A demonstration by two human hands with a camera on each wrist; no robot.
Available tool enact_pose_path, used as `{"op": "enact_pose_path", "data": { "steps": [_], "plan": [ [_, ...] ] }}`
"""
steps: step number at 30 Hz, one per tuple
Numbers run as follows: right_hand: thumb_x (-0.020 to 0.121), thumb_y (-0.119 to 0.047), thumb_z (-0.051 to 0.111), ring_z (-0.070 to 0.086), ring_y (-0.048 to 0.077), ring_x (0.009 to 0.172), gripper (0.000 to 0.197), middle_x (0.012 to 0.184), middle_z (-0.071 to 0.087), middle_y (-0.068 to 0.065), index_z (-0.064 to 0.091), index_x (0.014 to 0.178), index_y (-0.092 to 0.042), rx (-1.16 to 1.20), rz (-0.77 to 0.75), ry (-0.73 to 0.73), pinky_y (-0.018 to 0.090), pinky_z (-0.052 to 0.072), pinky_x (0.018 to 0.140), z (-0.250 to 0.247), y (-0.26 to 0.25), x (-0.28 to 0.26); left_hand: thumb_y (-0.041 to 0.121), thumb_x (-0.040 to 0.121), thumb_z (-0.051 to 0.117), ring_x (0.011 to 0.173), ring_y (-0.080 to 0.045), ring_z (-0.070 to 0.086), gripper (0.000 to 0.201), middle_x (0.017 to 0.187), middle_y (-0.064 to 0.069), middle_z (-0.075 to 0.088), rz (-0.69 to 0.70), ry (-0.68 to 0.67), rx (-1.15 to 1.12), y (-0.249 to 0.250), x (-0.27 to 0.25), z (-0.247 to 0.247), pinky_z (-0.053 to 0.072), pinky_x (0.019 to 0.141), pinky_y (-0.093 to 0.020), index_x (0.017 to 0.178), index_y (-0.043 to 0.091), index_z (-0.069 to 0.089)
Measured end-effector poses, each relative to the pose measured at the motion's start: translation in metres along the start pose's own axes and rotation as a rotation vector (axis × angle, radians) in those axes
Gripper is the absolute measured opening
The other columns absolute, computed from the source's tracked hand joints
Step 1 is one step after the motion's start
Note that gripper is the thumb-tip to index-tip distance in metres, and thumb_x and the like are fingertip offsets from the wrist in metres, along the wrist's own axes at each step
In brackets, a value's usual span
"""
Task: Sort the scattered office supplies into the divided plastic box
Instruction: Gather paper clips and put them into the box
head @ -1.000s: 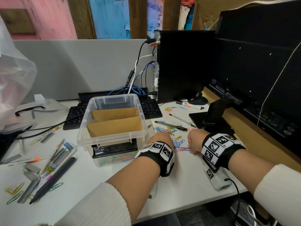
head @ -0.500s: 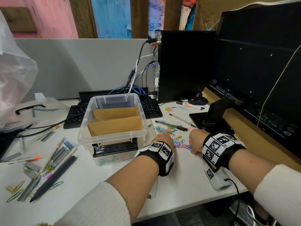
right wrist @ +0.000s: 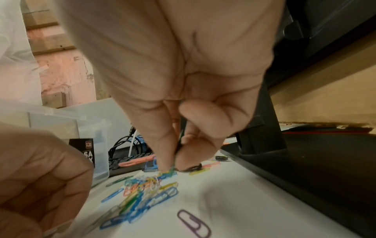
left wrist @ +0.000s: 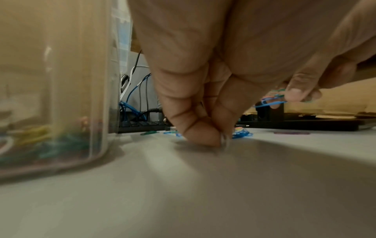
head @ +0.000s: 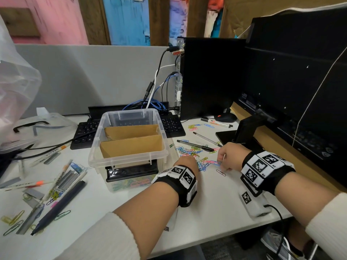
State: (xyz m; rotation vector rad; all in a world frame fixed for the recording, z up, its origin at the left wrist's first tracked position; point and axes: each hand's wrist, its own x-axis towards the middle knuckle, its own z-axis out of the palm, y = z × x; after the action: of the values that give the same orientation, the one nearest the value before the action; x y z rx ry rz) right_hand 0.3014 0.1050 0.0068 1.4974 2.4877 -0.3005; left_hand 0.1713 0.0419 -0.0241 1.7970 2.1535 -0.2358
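From the head view, both hands are low on the white table (head: 216, 199), to the right of the clear plastic box (head: 129, 145). The left hand (head: 185, 161) and the right hand (head: 228, 156) show only their backs there, so the fingers are hidden.

The left wrist view shows more. The left hand (left wrist: 213, 80) is curled, with its thumb and a finger pressed together at the table top. What they pinch is too blurry to tell. In that same view, the right hand's fingertips (left wrist: 299, 94) pinch a small bunch of paper clips, blue, green and orange.

The right wrist view shows the right hand (right wrist: 179, 96) curled, its thumb and fingers squeezed together just above the pile of paper clips (right wrist: 142, 193). Coloured clips poke out at the fingertips. One purple clip (right wrist: 193, 223) lies alone, near the pile.

The pile lies on the table between the two hands; the clips are blue, pink, yellow, green and white. Two pens (head: 195, 144) lie just behind it, and a marker (head: 216, 122) lies farther back.

The box has brown cardboard walls (head: 131, 145) that split it into parts. The front part holds many coloured clips (head: 131, 183) and a black thing. More pens, clips and grey staple bars (head: 65, 177) lie on the table left of the box.
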Motion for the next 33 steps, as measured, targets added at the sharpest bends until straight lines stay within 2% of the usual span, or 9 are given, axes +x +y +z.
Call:
{"op": "enact_pose_path", "data": {
  "steps": [3, 6, 9, 13, 16, 24, 27, 30, 33],
  "plan": [
    [0.083, -0.008, 0.067, 0.057, 0.012, 0.061, 0.008, 0.068, 0.057, -0.004, 0.065, 0.087, -0.015, 0.148, 0.034, 0.043, 0.016, 0.051, 0.058, -0.008, -0.001, -0.002, 0.006, 0.096, 0.042, 0.123, -0.031, 0.051, 0.031, 0.132, -0.018, 0.052, 0.043, 0.013, 0.016, 0.002, -0.007, -0.005, 0.043, 0.098, -0.035, 0.126, -0.003, 0.049],
    [0.08, -0.005, 0.071, 0.065, 0.017, 0.067, 0.009, 0.075, 0.065, 0.004, 0.065, 0.083, -0.012, 0.309, 0.021, 0.132, 0.027, 0.056, 0.072, -0.013, 0.0, -0.002, 0.006, 0.094, 0.046, 0.121, -0.03, 0.051, 0.032, 0.129, -0.017, 0.053, 0.093, 0.121, -0.082, 0.006, -0.025, -0.023, 0.044, 0.095, -0.033, 0.126, -0.001, 0.048],
    [0.08, -0.004, 0.072, 0.065, 0.017, 0.068, 0.011, 0.075, 0.066, 0.006, 0.066, 0.083, -0.012, 0.407, -0.055, 0.208, 0.028, 0.055, 0.072, -0.023, -0.01, -0.006, 0.007, 0.091, 0.053, 0.112, -0.027, 0.056, 0.029, 0.12, -0.012, 0.058, 0.123, 0.295, -0.239, 0.005, -0.048, -0.046, 0.047, 0.087, -0.031, 0.119, 0.006, 0.053],
    [0.079, -0.01, 0.073, 0.056, 0.007, 0.063, 0.021, 0.068, 0.059, -0.006, 0.06, 0.075, -0.026, 0.445, -0.253, 0.326, 0.02, 0.043, 0.06, -0.038, -0.035, -0.016, 0.002, 0.085, 0.053, 0.094, -0.02, 0.06, 0.016, 0.1, -0.004, 0.063, 0.196, 0.528, -0.411, -0.025, -0.078, -0.078, 0.051, 0.084, -0.031, 0.094, 0.014, 0.058],
    [0.078, -0.014, 0.075, 0.056, 0.004, 0.066, 0.013, 0.072, 0.061, -0.009, 0.067, 0.084, -0.022, 0.45, -0.373, 0.342, 0.014, 0.041, 0.06, -0.045, -0.062, -0.018, 0.0, 0.084, 0.052, 0.077, -0.013, 0.054, 0.02, 0.078, 0.006, 0.056, 0.18, 0.647, -0.443, -0.064, -0.091, -0.094, 0.041, 0.071, -0.021, 0.083, 0.02, 0.055],
    [0.076, -0.012, 0.075, 0.051, 0.001, 0.059, 0.014, 0.067, 0.057, -0.01, 0.071, 0.089, -0.015, 0.446, -0.517, 0.3, 0.009, 0.041, 0.059, -0.049, -0.134, -0.015, -0.001, 0.078, 0.055, 0.072, -0.021, 0.061, 0.025, 0.069, 0.003, 0.063, 0.014, 0.579, -0.431, -0.14, -0.09, -0.078, 0.052, 0.074, -0.03, 0.069, 0.022, 0.057],
    [0.075, -0.016, 0.077, 0.05, -0.001, 0.06, 0.014, 0.067, 0.057, -0.011, 0.072, 0.088, -0.017, 0.395, -0.528, 0.291, 0.004, 0.035, 0.055, -0.048, -0.147, -0.012, 0.001, 0.075, 0.055, 0.068, -0.015, 0.062, 0.023, 0.067, 0.007, 0.066, 0.003, 0.568, -0.405, -0.15, -0.09, -0.068, 0.053, 0.073, -0.029, 0.068, 0.022, 0.059],
    [0.075, -0.018, 0.078, 0.057, 0.005, 0.068, 0.015, 0.074, 0.064, -0.006, 0.072, 0.09, -0.016, 0.389, -0.523, 0.242, 0.014, 0.047, 0.066, -0.046, -0.152, -0.012, 0.005, 0.079, 0.058, 0.058, -0.003, 0.054, 0.027, 0.062, 0.012, 0.06, 0.006, 0.57, -0.372, -0.155, -0.091, -0.064, 0.045, 0.066, -0.02, 0.064, 0.027, 0.057],
    [0.075, -0.017, 0.078, 0.066, 0.012, 0.079, 0.017, 0.083, 0.07, 0.0, 0.072, 0.091, -0.017, 0.44, -0.506, 0.234, 0.022, 0.053, 0.076, -0.046, -0.148, -0.013, 0.006, 0.082, 0.058, 0.067, -0.007, 0.057, 0.027, 0.067, 0.013, 0.06, 0.008, 0.514, -0.359, -0.155, -0.091, -0.065, 0.045, 0.07, -0.019, 0.066, 0.028, 0.059]
  ]
}}
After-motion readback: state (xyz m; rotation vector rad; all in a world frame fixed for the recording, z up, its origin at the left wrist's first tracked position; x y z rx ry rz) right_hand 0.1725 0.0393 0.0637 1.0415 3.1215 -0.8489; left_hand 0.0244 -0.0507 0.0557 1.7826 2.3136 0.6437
